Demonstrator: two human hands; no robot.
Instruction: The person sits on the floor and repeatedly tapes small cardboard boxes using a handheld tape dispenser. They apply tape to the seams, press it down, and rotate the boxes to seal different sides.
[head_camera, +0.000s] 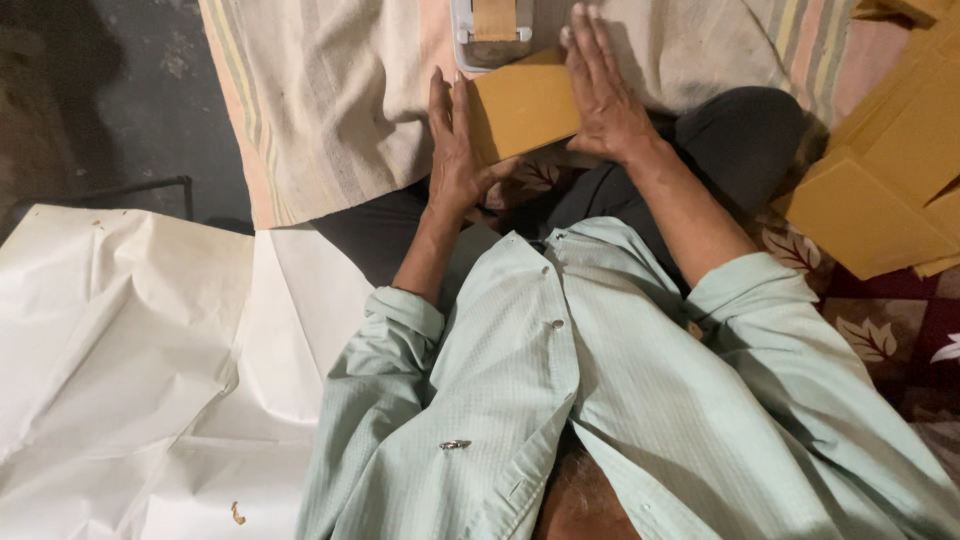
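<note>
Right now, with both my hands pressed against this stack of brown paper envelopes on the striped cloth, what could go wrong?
1. The stack of brown paper envelopes is squared only between the left hand and right hand; easing either palm may let sheets slide askew.
2. The grey tape dispenser touches the stack's far edge, so a push forward could shove it.
3. The loose brown envelope pile sits close by the right elbow and might get knocked.
</note>
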